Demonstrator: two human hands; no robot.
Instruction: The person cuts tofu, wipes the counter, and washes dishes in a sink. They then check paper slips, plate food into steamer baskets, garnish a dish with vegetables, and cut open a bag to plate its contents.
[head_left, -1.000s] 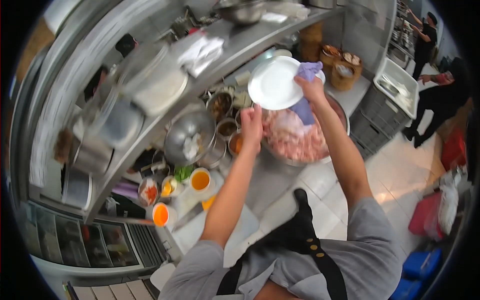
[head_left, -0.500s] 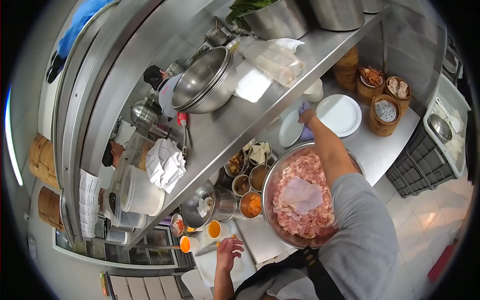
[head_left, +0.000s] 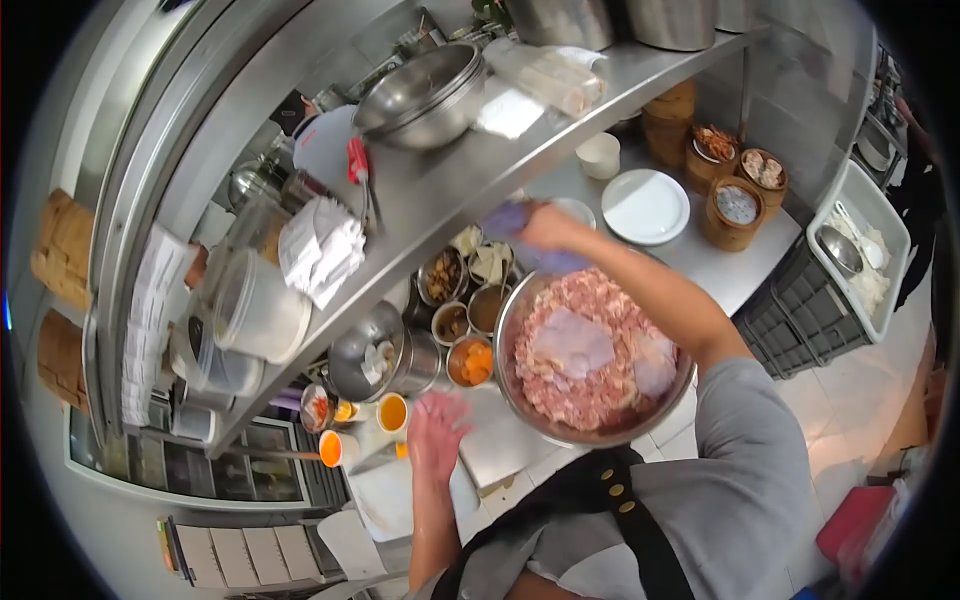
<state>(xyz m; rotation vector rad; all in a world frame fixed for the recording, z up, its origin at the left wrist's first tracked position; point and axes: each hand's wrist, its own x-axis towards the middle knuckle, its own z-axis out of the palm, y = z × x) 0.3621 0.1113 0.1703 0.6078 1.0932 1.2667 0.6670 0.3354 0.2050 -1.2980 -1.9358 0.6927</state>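
Note:
My right hand [head_left: 548, 228], blurred, holds a thin purple cloth [head_left: 510, 222] between the upper shelf's edge and the far rim of a big steel bowl [head_left: 508, 385]. In the bowl lies a mass of raw pink meat [head_left: 590, 330], with a pale piece [head_left: 572, 343] on top and another at its right side. Above the cutting board and left of the bowl, my left hand [head_left: 437, 430] is empty, its fingers apart and slightly bent. Cups of orange liquid [head_left: 392, 411] stand close to it, and orange pieces [head_left: 470, 362] fill a small container nearby.
White plates [head_left: 646, 207] and bamboo steamers [head_left: 733, 212] stand beyond the bowl. The steel shelf [head_left: 420, 215] crosses overhead with nested bowls [head_left: 420, 95] and papers [head_left: 322, 250]. A grey crate [head_left: 800, 310] stands at right. Part of another person [head_left: 325, 145] shows behind the shelf.
My right hand has moved left from beside the plates, carrying the purple cloth. A second pale piece at the bowl's right side now shows. My left hand has risen slightly, and the view has shifted.

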